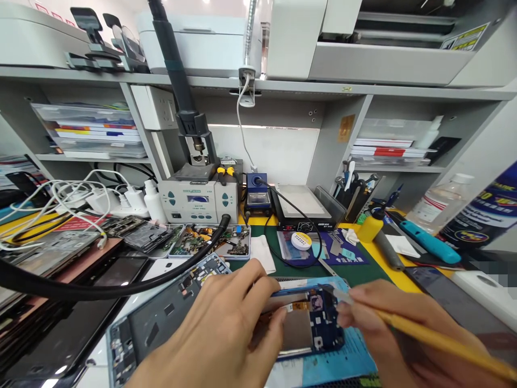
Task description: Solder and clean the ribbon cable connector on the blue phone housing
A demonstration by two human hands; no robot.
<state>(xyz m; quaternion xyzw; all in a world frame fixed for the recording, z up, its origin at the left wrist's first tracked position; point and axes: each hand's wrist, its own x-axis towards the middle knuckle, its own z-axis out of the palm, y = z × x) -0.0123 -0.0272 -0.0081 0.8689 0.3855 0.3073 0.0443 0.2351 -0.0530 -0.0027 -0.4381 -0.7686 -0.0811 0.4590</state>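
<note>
An opened phone with its back off lies on a blue sheet in front of me, circuit board and metal shield showing. My left hand curls over its left side, fingers closed on the edge of the phone. My right hand pinches a yellow-handled tool whose pale tip touches the phone's upper right corner.
A phone frame lies at left under a thick black hose. Behind stand a rework station, a heating plate, a tray of parts, a yellow bottle and a teal tool. White cables pile at left.
</note>
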